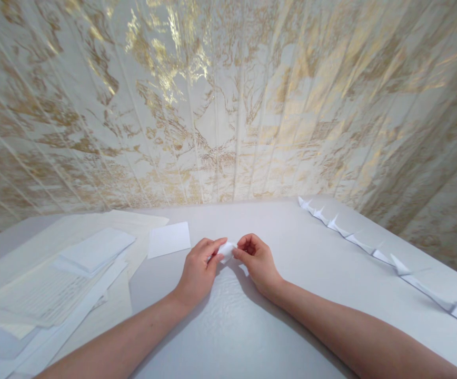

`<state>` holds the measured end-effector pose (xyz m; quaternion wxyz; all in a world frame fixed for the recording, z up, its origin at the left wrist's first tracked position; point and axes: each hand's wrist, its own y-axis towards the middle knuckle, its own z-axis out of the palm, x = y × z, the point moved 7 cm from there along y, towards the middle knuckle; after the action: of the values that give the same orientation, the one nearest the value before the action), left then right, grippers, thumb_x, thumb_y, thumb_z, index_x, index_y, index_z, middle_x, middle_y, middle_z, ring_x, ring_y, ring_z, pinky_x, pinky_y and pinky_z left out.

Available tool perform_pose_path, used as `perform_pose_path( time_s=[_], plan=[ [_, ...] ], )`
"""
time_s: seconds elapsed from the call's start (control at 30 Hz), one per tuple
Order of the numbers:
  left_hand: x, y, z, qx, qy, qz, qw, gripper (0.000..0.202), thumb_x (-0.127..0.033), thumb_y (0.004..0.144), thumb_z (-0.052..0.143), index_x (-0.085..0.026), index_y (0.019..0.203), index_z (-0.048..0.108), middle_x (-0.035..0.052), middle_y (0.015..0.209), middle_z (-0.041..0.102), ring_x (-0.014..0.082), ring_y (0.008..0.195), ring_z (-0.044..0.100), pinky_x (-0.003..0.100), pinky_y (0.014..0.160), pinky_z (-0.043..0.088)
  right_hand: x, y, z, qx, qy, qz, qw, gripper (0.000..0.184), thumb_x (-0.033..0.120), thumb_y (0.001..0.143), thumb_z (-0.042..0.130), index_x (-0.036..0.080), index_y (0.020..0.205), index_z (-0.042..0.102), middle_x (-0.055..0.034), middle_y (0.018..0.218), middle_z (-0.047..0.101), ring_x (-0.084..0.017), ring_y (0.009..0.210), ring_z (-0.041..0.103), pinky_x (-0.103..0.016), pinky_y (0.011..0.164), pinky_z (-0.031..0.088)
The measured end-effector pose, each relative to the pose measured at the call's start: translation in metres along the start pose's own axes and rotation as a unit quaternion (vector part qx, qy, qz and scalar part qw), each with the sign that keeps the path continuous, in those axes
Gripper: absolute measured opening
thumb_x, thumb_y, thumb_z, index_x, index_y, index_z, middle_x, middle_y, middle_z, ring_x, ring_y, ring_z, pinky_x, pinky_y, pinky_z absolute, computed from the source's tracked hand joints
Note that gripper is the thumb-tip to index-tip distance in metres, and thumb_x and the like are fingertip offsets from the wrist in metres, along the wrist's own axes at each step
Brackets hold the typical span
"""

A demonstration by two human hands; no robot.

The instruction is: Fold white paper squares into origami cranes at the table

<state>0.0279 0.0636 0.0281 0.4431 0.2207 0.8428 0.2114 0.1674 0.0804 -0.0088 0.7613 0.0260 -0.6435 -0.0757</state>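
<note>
A small folded piece of white paper [227, 252] is between my two hands, just above the middle of the white table. My left hand [201, 267] pinches its left side between thumb and fingers. At its right edge, the thumb and curled fingers of my right hand [258, 263] close on the paper. Part of the fold is hidden behind my fingers. Under my right hand a small white scrap or paper tip [244, 269] shows; I cannot tell whether it belongs to the same piece.
A white paper square [169, 239] lies left of my hands. Farther left, loose sheets [47, 295] overlap, some printed, with a folded white stack [98, 250] on top. Several folded paper figures [400, 266] line the table's right edge. A gold-patterned curtain [220, 105] hangs behind the table.
</note>
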Motion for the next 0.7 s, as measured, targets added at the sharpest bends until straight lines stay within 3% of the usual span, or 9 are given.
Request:
perform_pose_path(
  time_s=[0.17, 0.37, 0.53, 0.7],
  plan=[
    [-0.001, 0.0, 0.0, -0.005, -0.004, -0.001, 1.0, 0.023, -0.013, 0.075, 0.054, -0.019, 0.095, 0.064, 0.0001, 0.073, 0.059, 0.0141, 0.072, 0.056, 0.028, 0.07, 0.047, 0.004, 0.001, -0.002, -0.007, -0.037, -0.034, 0.999, 0.015, 0.021, 0.06, 0.065, 0.019, 0.064, 0.051, 0.0044, 0.059, 0.05, -0.01, 0.054, 0.044, -0.023, 0.051, 0.034],
    [0.0, 0.001, 0.002, 0.013, -0.04, -0.016, 0.999, 0.023, -0.022, 0.079, 0.05, -0.02, 0.095, 0.067, 0.0055, 0.091, 0.069, 0.0179, 0.085, 0.061, 0.032, 0.079, 0.047, 0.007, -0.001, -0.002, 0.002, -0.085, -0.08, 0.993, 0.01, 0.023, 0.066, 0.061, 0.019, 0.065, 0.051, 0.0025, 0.061, 0.05, -0.012, 0.057, 0.045, -0.025, 0.053, 0.036],
    [0.006, 0.001, -0.002, -0.002, -0.097, -0.098, 0.99, 0.023, -0.029, 0.079, 0.051, -0.02, 0.09, 0.069, 0.0049, 0.093, 0.071, 0.0208, 0.091, 0.062, 0.035, 0.086, 0.044, 0.019, -0.008, 0.003, 0.024, -0.15, -0.162, 0.975, 0.004, 0.019, 0.071, 0.058, 0.02, 0.07, 0.054, -0.0001, 0.067, 0.054, -0.014, 0.064, 0.05, -0.027, 0.062, 0.041],
    [0.016, 0.001, -0.003, -0.031, -0.176, -0.175, 0.968, 0.016, -0.028, 0.072, 0.056, -0.017, 0.078, 0.067, 0.0027, 0.078, 0.069, 0.0178, 0.076, 0.06, 0.03, 0.075, 0.046, 0.034, -0.017, 0.009, 0.052, -0.221, -0.243, 0.943, 0.006, 0.015, 0.074, 0.054, 0.021, 0.072, 0.056, -0.0011, 0.069, 0.056, -0.015, 0.066, 0.051, -0.028, 0.063, 0.042]
  ],
)
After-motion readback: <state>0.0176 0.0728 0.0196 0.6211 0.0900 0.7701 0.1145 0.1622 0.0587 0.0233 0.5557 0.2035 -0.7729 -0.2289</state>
